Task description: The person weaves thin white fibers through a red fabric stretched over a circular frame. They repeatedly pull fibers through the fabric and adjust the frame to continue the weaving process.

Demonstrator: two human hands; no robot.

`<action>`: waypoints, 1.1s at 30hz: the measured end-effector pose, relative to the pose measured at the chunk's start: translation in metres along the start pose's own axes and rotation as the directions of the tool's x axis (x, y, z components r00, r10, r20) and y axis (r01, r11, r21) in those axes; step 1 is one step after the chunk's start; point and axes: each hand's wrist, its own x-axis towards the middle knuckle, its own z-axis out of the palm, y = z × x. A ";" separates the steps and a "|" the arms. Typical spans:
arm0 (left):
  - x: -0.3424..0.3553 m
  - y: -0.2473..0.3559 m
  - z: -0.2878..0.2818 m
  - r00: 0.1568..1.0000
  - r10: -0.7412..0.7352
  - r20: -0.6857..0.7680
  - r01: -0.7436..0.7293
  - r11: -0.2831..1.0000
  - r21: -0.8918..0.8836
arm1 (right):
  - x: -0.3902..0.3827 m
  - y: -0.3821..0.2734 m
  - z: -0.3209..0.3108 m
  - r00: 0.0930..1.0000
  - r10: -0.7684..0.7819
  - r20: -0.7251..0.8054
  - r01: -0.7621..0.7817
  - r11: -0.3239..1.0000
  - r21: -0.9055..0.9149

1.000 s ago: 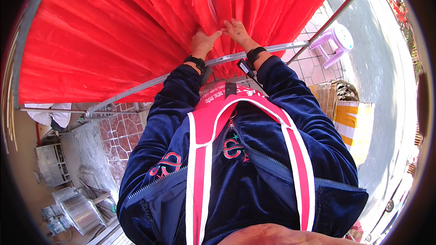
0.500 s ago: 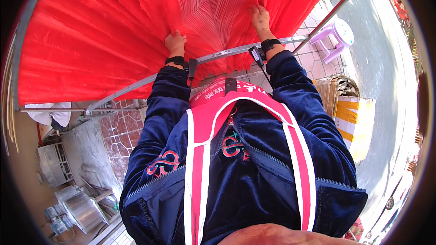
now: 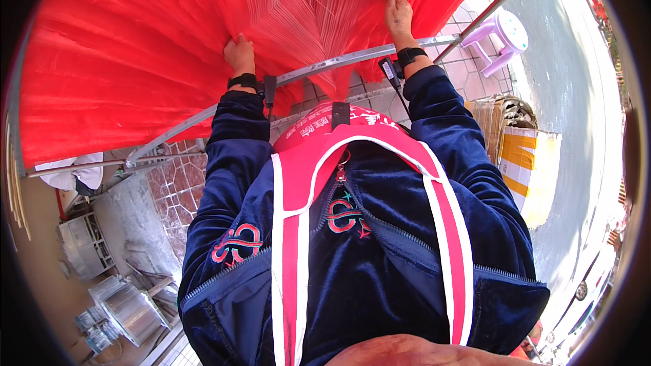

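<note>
A broad sheet of thin red cloth (image 3: pixel 135 54) spreads out in front of me, gathered in folds. Down its middle runs a band of fine white threads (image 3: pixel 305 0), loose-looking and bent in zigzags. My left hand (image 3: pixel 240 56) is closed on the cloth left of this band, with a fold pinched in the fingers. On the right side of the band, and farther from me, my right hand (image 3: pixel 399 15) pinches another fold. Both forearms reach over a grey metal bar (image 3: pixel 332 63), and the cloth's near edge hangs close to it.
Beyond the bar's right end stands a lilac plastic stool (image 3: pixel 502 37). Flattened cardboard (image 3: pixel 495 122) and a box with yellow tape (image 3: pixel 522 163) lie to my right, beside the road (image 3: pixel 576 115). Metal vessels (image 3: pixel 129 308) stand at lower left. A slanting pole (image 3: pixel 502 7) meets the bar.
My hands have moved farther apart: the left outward to the left and slightly away, the right away and a little right. The cloth between them is spread wider, showing more of the thread band.
</note>
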 end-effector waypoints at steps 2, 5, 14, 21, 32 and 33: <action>-0.015 0.008 0.002 1.000 -0.005 0.031 0.004 1.000 0.020 | -0.010 0.002 0.007 0.996 -0.003 0.085 -0.003 0.998 0.070; -0.029 0.021 0.007 0.995 -0.029 0.091 0.026 0.999 0.030 | -0.020 0.000 0.018 0.985 0.004 0.172 -0.019 0.996 0.083; -0.046 0.026 0.015 0.979 -0.035 0.203 0.021 0.997 0.071 | -0.037 -0.004 0.031 0.936 -0.088 0.340 0.090 0.996 0.010; -0.050 0.024 0.023 0.968 -0.096 0.232 0.078 0.993 0.085 | -0.070 0.009 0.022 0.975 -0.008 0.224 -0.050 0.966 0.254; -0.060 0.029 0.023 0.937 -0.122 0.327 0.043 0.970 0.240 | -0.191 0.077 -0.010 0.803 0.309 0.509 -0.343 0.939 -0.028; -0.061 0.028 0.022 0.935 -0.120 0.334 0.034 0.967 0.254 | -0.199 0.082 -0.001 0.813 0.276 0.512 -0.305 0.952 -0.027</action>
